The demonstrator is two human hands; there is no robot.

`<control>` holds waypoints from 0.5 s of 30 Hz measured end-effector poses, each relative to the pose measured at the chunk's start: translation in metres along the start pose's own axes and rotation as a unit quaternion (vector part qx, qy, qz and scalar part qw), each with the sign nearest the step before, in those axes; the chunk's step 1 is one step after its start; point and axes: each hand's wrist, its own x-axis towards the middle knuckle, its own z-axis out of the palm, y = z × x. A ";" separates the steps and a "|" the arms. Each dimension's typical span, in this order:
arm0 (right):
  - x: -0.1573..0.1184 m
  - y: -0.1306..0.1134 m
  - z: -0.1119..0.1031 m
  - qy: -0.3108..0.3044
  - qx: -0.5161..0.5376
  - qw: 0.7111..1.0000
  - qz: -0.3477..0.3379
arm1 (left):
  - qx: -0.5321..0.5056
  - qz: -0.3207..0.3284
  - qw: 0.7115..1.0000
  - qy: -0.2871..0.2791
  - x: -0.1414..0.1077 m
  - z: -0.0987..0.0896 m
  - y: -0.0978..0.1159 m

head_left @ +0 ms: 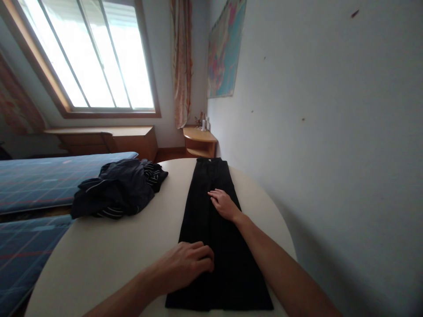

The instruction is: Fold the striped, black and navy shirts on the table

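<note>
A pair of black trousers point(228, 264), or a similar long black garment, lies flat and lengthwise on a round cream table point(132, 246). Its narrow waist end points away from me, and the wide end lies towards me. My right hand point(224, 204) rests palm down on the upper part, fingers stretched out. Nearer to me, my left hand point(188, 264) is over the left side of the cloth with its fingers curled in. The undersides of those fingers are hidden, so I cannot see whether cloth is between them.
A crumpled dark garment with white-striped trim point(119, 189) lies at the table's left edge. Beside the table are blue plaid mattresses point(39, 185). A wall point(330, 154) stands close on the right. A corner shelf point(200, 134) and a wooden desk point(132, 136) are behind.
</note>
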 end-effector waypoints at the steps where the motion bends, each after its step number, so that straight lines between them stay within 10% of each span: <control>1: 0.000 0.000 -0.001 0.010 0.008 1.000 0.003 | -0.001 0.003 1.000 0.005 0.000 0.000 0.000; 15: -0.001 0.010 0.004 -0.012 -0.041 0.999 -0.018 | -0.016 0.022 0.999 0.020 0.002 0.006 0.002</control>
